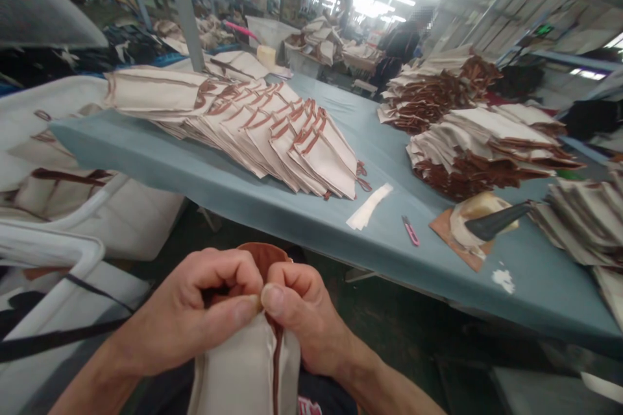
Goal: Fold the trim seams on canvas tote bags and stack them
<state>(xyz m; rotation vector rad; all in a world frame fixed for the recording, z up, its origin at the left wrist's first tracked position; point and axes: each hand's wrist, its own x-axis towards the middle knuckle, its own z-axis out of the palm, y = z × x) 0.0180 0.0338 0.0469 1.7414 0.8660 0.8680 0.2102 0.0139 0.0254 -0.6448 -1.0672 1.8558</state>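
Note:
A cream fabric piece with brown trim [238, 369] hangs between my two hands, in front of my lap. My left hand [204, 311] pinches its upper edge with thumb and forefinger. Right beside it, my right hand [306, 311] pinches the same edge, the thumbtips almost touching. A brown part of the piece [265, 256] shows behind my fingers. What lies exactly between the fingertips is hidden.
On the blue table [219, 201] lie a fanned row of cream pieces [253, 126], white strips [370, 206], pink thread snips [410, 231] and a dark-handled tool [496, 222]. More stacks [487, 142] stand right. White bins [131, 220] are at left. A person [402, 45] stands far back.

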